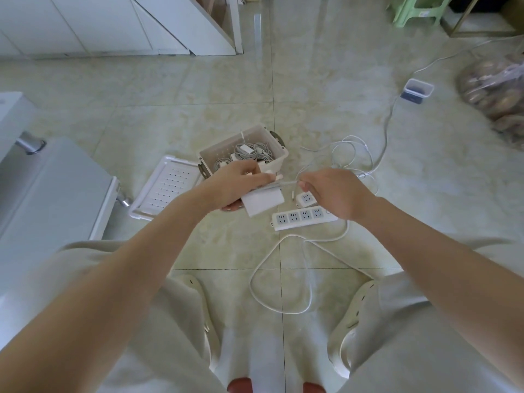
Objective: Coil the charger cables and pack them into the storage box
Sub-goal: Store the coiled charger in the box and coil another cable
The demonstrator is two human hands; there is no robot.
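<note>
**Cable taut from 9 to 3 between the hands, box at 12 of the left**

The left hand [238,184] grips a white charger brick [263,201], fingers curled under it. The right hand [331,194] pinches the brick's cable [283,183] between thumb and fingertips. The short run between the hands is straight, its long axis lying 9 to 3. Past the right hand the slack appears to trail off toward 1 o'clock into a loose tangle [353,154] on the floor.

The box [276,163] stands open at 12 o'clock of the left hand, just beyond it, with coiled cables already inside. From the right hand it lies at about 10 o'clock, farther off. Its lid [167,188] rests flat at 9 of the box.

The left hand is the nearer one for the drop-in. The coiling looks unfinished, so the right hand probably has to gather the slack first.
</note>
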